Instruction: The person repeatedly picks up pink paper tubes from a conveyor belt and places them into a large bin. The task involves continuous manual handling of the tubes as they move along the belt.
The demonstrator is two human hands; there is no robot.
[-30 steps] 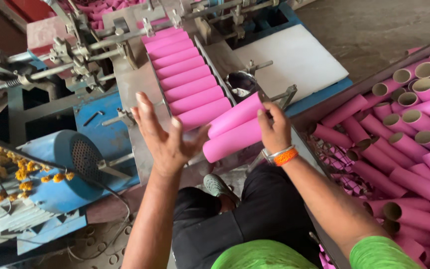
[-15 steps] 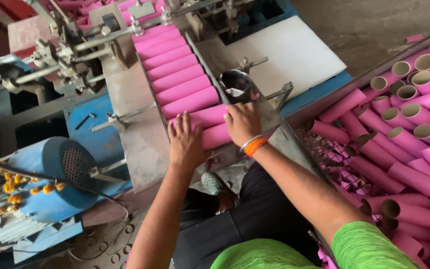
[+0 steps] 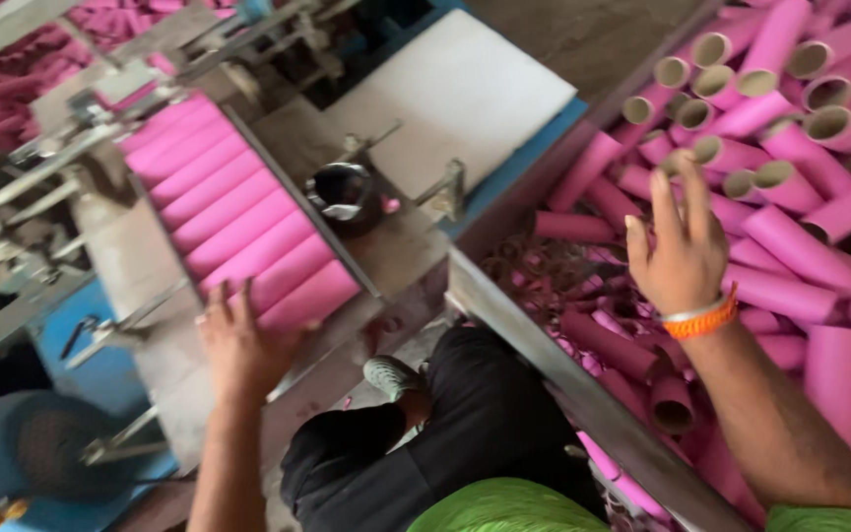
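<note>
While the left hand [image 3: 240, 345] is resting flat at the low end of the sloping metal tray [image 3: 150, 266], its fingers are lying spread and relaxed, touching the lowest pink tube in the row of pink tubes [image 3: 233, 232] without gripping it. These tubes are lying side by side across the tray, each touching the next. Over on the other side, the right hand [image 3: 680, 251] is hovering above the heap of pink tubes [image 3: 790, 246] in the bin beyond the metal rail [image 3: 583, 394]; its fingers are spreading open and holding nothing (an orange band and a silver one are sitting on that wrist), with the nearest tubes lying just under the fingertips. Many of the heaped tubes are showing their hollow brown ends. Between the hands, a small shiny metal cup [image 3: 347, 194] is standing on the machine top near a white board [image 3: 455, 94], and the person's black-trousered knee is showing below.
</note>
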